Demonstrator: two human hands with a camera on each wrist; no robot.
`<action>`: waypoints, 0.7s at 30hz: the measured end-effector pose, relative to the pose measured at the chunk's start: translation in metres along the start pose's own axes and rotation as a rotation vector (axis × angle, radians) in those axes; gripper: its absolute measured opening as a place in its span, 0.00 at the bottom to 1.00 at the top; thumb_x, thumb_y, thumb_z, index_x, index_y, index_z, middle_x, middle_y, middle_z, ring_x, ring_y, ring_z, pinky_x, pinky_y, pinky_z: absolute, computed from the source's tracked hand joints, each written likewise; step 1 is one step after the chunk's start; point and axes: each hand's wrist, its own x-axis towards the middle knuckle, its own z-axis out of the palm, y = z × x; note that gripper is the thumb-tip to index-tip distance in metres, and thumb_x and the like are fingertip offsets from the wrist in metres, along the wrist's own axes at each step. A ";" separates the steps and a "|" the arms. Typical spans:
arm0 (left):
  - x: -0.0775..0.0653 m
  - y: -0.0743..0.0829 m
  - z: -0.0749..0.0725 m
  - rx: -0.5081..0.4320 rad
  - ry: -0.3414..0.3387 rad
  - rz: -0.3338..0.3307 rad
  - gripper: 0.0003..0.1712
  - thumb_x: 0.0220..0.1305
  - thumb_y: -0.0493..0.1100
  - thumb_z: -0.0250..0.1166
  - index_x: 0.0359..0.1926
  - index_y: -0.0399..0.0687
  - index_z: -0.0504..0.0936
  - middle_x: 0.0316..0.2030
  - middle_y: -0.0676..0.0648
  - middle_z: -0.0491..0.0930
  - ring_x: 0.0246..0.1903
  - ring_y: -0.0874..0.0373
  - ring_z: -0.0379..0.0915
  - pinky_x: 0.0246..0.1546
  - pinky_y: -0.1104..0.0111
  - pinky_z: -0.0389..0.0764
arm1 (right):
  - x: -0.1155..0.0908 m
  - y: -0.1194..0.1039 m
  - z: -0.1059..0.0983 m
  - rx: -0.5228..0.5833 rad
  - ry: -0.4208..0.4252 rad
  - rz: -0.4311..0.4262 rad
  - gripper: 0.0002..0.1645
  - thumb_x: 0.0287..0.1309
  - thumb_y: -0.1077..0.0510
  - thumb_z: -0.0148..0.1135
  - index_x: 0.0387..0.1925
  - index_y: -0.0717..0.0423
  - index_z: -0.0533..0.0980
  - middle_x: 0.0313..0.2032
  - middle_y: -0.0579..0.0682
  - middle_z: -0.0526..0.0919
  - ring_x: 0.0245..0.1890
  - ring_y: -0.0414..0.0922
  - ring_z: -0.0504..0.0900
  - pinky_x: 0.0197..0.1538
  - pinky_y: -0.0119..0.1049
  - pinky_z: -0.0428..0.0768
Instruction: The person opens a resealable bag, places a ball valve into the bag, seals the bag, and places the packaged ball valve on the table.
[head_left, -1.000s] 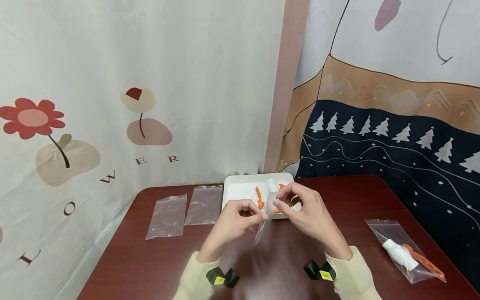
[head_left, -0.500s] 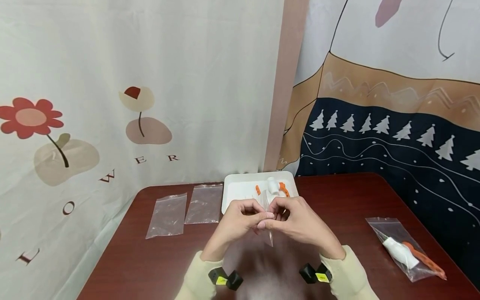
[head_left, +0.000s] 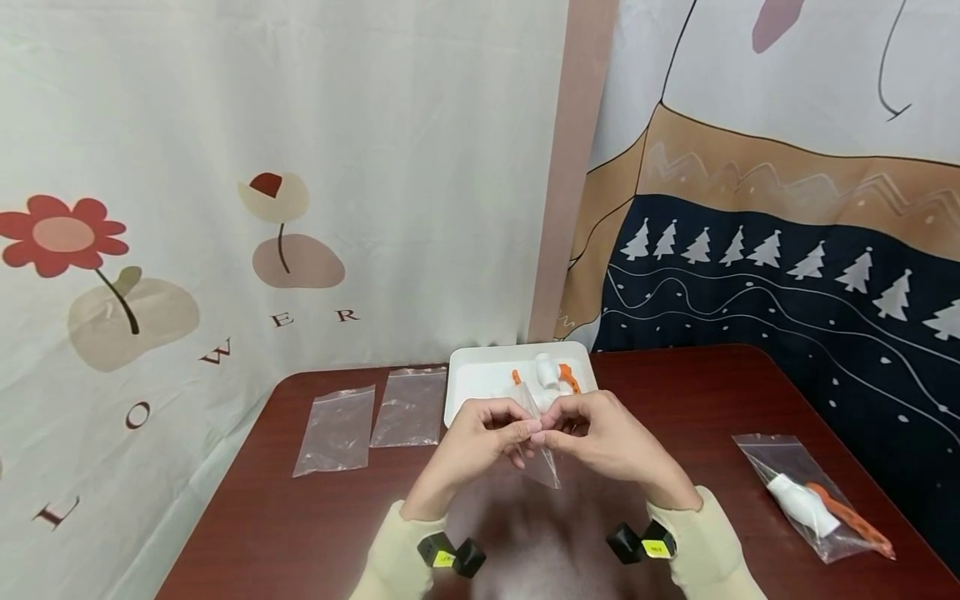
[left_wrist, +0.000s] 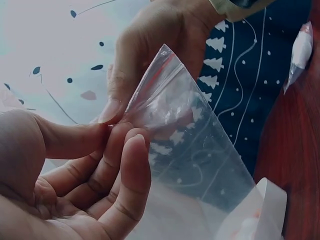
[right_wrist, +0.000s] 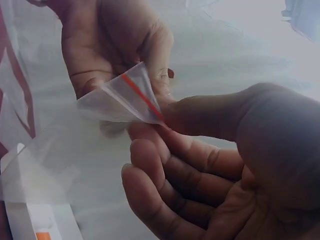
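Note:
Between both hands is a clear zip-lock bag [left_wrist: 195, 135] with a red line along its mouth. My left hand [head_left: 483, 433] pinches the bag's top edge between thumb and fingers. Right beside it, my right hand [head_left: 600, 429] pinches the same edge, the two thumbs almost meeting. In the right wrist view the bag's zip strip [right_wrist: 137, 95] runs into the right hand's pinch. The bag looks flat, with nothing seen inside. Behind the hands stands a white tray [head_left: 468, 371] holding a white bottle-like piece [head_left: 548, 372] and orange strap-like pieces [head_left: 568, 377]; the hands hide part of its contents.
Two flat clear zip-lock bags, a nearer one [head_left: 335, 433] and a farther one [head_left: 410, 408], lie left of the tray. A filled bag [head_left: 795, 467] with a white piece and an orange strip lies at the table's [head_left: 697, 392] right side. Printed curtains hang behind.
The right hand has come down and left from over the tray to meet the left hand at the bag's edge. The bag's lower end has since swung slightly right.

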 end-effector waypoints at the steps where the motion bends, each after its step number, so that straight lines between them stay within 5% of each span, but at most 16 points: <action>1: 0.000 0.000 0.000 0.008 0.002 0.001 0.13 0.68 0.39 0.68 0.39 0.29 0.85 0.25 0.48 0.84 0.23 0.58 0.80 0.26 0.69 0.85 | 0.000 0.000 0.000 0.001 -0.006 0.004 0.05 0.62 0.52 0.72 0.34 0.48 0.86 0.29 0.41 0.86 0.30 0.36 0.79 0.34 0.29 0.81; 11: -0.003 0.002 0.002 0.120 0.036 0.035 0.08 0.66 0.37 0.70 0.37 0.34 0.89 0.28 0.39 0.87 0.22 0.57 0.81 0.29 0.62 0.88 | 0.000 0.001 0.004 -0.071 0.020 -0.018 0.13 0.59 0.40 0.73 0.30 0.43 0.85 0.26 0.37 0.83 0.27 0.34 0.76 0.30 0.28 0.77; 21: -0.004 0.003 0.001 0.141 0.000 0.021 0.09 0.70 0.38 0.66 0.38 0.33 0.86 0.30 0.34 0.85 0.23 0.57 0.81 0.31 0.54 0.89 | 0.001 0.003 0.002 -0.071 0.023 -0.019 0.07 0.63 0.48 0.71 0.31 0.43 0.86 0.23 0.37 0.81 0.26 0.36 0.73 0.27 0.27 0.73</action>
